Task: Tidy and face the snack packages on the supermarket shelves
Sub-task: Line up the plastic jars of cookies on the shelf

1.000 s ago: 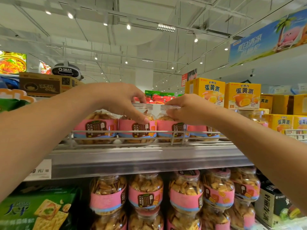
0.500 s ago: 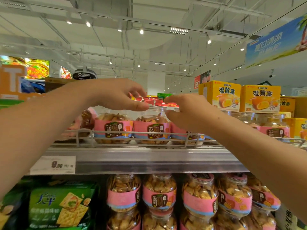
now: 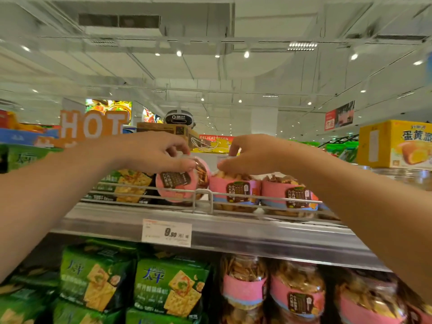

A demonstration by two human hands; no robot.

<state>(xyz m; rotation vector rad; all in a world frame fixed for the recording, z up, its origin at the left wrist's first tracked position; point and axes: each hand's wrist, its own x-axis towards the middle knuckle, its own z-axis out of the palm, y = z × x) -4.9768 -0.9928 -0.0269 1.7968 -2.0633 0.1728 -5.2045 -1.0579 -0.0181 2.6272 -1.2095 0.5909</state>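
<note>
Left grip (image 3: 161, 155): I clench the tilted jar (image 3: 181, 181).
Right grip (image 3: 247, 155): pinches the neighbour jar (image 3: 236, 190) lid.
Advice: I set it upright at the shelf (image 3: 233, 232) front edge, label outward.

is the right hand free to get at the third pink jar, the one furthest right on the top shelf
Probably yes: the right hand grips the middle jar beside it, and nothing covers the rightmost jar above the wire rail.

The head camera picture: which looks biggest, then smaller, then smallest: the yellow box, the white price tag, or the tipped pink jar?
1. Yellow box, though cut off by the edge.
2. and 3. Tipped pink jar and white price tag look alike; the left hand hides part of the jar.
</note>
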